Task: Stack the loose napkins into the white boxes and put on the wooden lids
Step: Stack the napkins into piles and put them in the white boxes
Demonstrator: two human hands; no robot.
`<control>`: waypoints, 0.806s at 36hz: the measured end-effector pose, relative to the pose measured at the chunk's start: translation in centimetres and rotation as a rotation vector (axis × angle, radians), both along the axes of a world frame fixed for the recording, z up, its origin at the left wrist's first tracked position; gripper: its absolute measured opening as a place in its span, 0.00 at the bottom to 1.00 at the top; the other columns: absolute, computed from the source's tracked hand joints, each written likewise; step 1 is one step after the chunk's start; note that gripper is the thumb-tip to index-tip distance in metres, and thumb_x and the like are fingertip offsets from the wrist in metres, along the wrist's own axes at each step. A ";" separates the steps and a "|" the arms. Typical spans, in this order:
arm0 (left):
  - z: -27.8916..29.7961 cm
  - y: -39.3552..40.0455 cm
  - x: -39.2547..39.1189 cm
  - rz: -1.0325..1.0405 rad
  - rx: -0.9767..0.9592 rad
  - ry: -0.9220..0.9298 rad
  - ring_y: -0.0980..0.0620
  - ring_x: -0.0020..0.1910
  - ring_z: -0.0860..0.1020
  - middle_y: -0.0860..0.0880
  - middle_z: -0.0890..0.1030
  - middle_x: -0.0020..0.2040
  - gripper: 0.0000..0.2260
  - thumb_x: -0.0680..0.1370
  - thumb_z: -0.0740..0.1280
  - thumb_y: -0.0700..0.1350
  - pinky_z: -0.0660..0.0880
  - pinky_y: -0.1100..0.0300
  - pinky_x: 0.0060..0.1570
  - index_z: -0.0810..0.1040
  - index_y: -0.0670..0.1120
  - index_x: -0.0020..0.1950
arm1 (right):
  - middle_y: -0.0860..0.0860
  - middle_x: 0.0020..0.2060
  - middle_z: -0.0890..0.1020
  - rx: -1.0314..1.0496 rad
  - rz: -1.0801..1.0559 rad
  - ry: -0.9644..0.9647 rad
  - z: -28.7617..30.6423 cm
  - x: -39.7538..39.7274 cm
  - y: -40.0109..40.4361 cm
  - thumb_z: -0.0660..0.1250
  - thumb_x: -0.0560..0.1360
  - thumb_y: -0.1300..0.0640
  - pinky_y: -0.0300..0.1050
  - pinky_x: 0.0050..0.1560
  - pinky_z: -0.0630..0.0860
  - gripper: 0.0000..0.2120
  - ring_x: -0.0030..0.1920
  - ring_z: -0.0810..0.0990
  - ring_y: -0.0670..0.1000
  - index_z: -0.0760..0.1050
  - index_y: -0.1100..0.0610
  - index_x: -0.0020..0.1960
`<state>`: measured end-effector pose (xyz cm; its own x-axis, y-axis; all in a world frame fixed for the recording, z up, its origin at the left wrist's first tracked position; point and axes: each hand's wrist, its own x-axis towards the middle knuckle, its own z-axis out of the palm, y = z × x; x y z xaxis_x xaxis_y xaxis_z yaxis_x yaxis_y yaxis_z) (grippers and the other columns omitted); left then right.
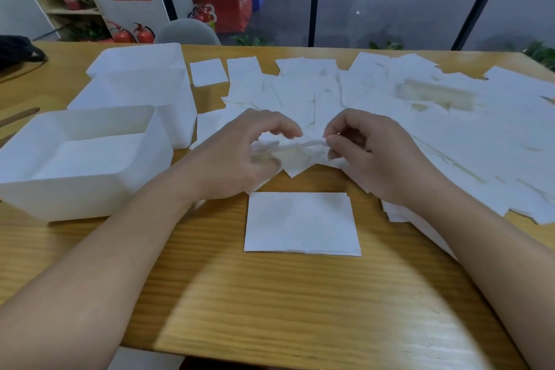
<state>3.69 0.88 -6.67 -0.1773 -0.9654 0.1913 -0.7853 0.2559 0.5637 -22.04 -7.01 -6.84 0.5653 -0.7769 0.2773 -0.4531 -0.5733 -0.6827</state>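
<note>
Left hand (pixel 237 156) and right hand (pixel 375 153) pinching thin crumpled white paper napkin (pixel 295 150) by opposite edges, just above small squared white napkin stack (pixel 301 224) on wooden table (pixel 270 303). Best pulled flat, corners matched over stack. Open white plastic box (pixel 87 156) left. Wooden lids not clearly seen.

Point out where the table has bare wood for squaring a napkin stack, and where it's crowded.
Bare table lies between the forearms, nearer than the small napkin stack. A narrower strip lies between that stack and the near white box. The far and right side is crowded with loose napkins. Left hand and right hand pinch a napkin.
</note>
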 end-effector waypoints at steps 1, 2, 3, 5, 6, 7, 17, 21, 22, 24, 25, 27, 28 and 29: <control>-0.2 -0.2 0.1 0.033 -0.047 -0.020 0.62 0.69 0.71 0.67 0.79 0.64 0.15 0.82 0.74 0.47 0.68 0.62 0.65 0.81 0.62 0.66 | 0.43 0.42 0.86 0.012 0.006 -0.010 0.2 -0.1 0.0 0.69 0.85 0.56 0.33 0.46 0.77 0.07 0.47 0.86 0.41 0.80 0.47 0.49; -0.5 -0.4 0.3 0.058 -0.086 -0.033 0.63 0.68 0.71 0.67 0.80 0.62 0.10 0.83 0.73 0.51 0.68 0.62 0.66 0.83 0.61 0.64 | 0.43 0.42 0.87 0.019 0.010 -0.016 0.3 -0.2 -0.1 0.69 0.85 0.56 0.37 0.48 0.79 0.06 0.47 0.86 0.41 0.80 0.48 0.50; -0.6 -0.6 0.3 0.076 -0.110 -0.031 0.63 0.67 0.72 0.67 0.81 0.61 0.08 0.84 0.72 0.53 0.68 0.63 0.65 0.84 0.59 0.63 | 0.43 0.43 0.87 0.017 0.010 -0.020 0.5 -0.3 -0.1 0.69 0.85 0.56 0.42 0.51 0.81 0.06 0.48 0.87 0.42 0.81 0.49 0.50; -0.7 -0.7 0.4 0.100 -0.141 -0.001 0.62 0.65 0.74 0.65 0.83 0.59 0.10 0.86 0.68 0.56 0.69 0.64 0.61 0.86 0.56 0.61 | 0.43 0.47 0.87 -0.018 0.012 -0.051 0.8 -0.5 -0.1 0.70 0.84 0.53 0.49 0.56 0.82 0.03 0.51 0.86 0.45 0.82 0.49 0.52; -0.6 -0.7 0.3 0.110 -0.151 0.023 0.60 0.62 0.75 0.63 0.84 0.57 0.11 0.87 0.66 0.57 0.70 0.63 0.58 0.86 0.56 0.60 | 0.43 0.50 0.87 -0.048 0.024 -0.077 1.1 -0.5 0.1 0.71 0.84 0.51 0.51 0.58 0.82 0.03 0.54 0.85 0.46 0.82 0.49 0.54; -0.5 -0.5 0.0 0.113 -0.162 0.044 0.58 0.59 0.77 0.61 0.84 0.54 0.12 0.87 0.65 0.57 0.71 0.61 0.55 0.86 0.55 0.59 | 0.42 0.53 0.86 -0.079 0.043 -0.103 1.4 -0.5 0.5 0.72 0.83 0.48 0.51 0.60 0.81 0.06 0.56 0.85 0.46 0.83 0.48 0.57; -0.4 0.3 -1.6 0.099 -0.192 0.060 0.57 0.55 0.78 0.58 0.84 0.51 0.05 0.85 0.70 0.56 0.72 0.59 0.54 0.85 0.61 0.58 | 0.43 0.47 0.86 -0.407 0.034 -0.109 1.0 0.6 1.8 0.74 0.82 0.58 0.28 0.45 0.71 0.05 0.48 0.82 0.41 0.87 0.52 0.56; -0.1 0.3 -1.0 0.122 -0.214 0.142 0.54 0.51 0.81 0.61 0.85 0.49 0.04 0.85 0.70 0.52 0.76 0.59 0.49 0.86 0.58 0.54 | 0.38 0.48 0.87 -0.300 -0.051 -0.174 1.4 -0.7 1.2 0.74 0.81 0.59 0.30 0.44 0.75 0.06 0.48 0.83 0.42 0.88 0.51 0.54; 0.1 0.3 -1.0 0.116 -0.218 0.163 0.54 0.49 0.82 0.61 0.85 0.49 0.05 0.86 0.70 0.51 0.77 0.58 0.48 0.86 0.56 0.54 | 0.38 0.46 0.87 -0.257 -0.065 -0.196 1.6 -0.9 1.0 0.75 0.81 0.59 0.36 0.45 0.78 0.05 0.47 0.84 0.45 0.88 0.50 0.53; 0.5 0.5 -0.9 0.099 -0.213 0.218 0.54 0.45 0.82 0.59 0.85 0.46 0.05 0.85 0.71 0.50 0.76 0.58 0.45 0.86 0.54 0.53 | 0.42 0.43 0.87 -0.162 -0.071 -0.219 2.2 -1.1 1.0 0.76 0.81 0.57 0.43 0.44 0.82 0.04 0.42 0.84 0.49 0.88 0.49 0.52; 0.8 0.6 -0.9 0.078 -0.200 0.251 0.54 0.43 0.81 0.58 0.85 0.45 0.04 0.85 0.72 0.49 0.76 0.58 0.43 0.87 0.53 0.53 | 0.45 0.41 0.87 -0.112 -0.062 -0.212 2.5 -1.3 0.9 0.76 0.81 0.57 0.43 0.42 0.81 0.04 0.39 0.83 0.51 0.88 0.49 0.51; 1.4 0.9 -0.7 0.013 -0.127 0.315 0.53 0.39 0.81 0.56 0.85 0.43 0.04 0.85 0.72 0.44 0.75 0.58 0.41 0.88 0.50 0.55 | 0.48 0.38 0.86 0.001 -0.017 -0.131 3.2 -1.7 0.9 0.76 0.81 0.56 0.42 0.38 0.80 0.05 0.36 0.83 0.52 0.88 0.48 0.48; 1.8 1.1 -0.5 -0.026 -0.059 0.331 0.50 0.37 0.79 0.55 0.84 0.41 0.05 0.85 0.72 0.43 0.75 0.55 0.39 0.88 0.50 0.58 | 0.49 0.36 0.85 0.065 0.020 -0.059 3.5 -1.9 0.9 0.75 0.81 0.56 0.42 0.36 0.78 0.05 0.34 0.84 0.51 0.88 0.49 0.47; 2.1 1.3 -0.2 -0.064 0.023 0.328 0.48 0.34 0.76 0.54 0.81 0.36 0.08 0.85 0.71 0.42 0.73 0.54 0.36 0.87 0.52 0.61 | 0.50 0.34 0.85 0.126 0.058 0.022 3.6 -2.0 0.9 0.75 0.81 0.55 0.42 0.35 0.77 0.05 0.33 0.84 0.51 0.87 0.49 0.46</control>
<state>3.49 2.18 -4.57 -0.1707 -0.9590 0.2264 -0.5436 0.2833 0.7901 -23.99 -6.11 -3.21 0.6151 -0.7707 0.1665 -0.4370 -0.5089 -0.7416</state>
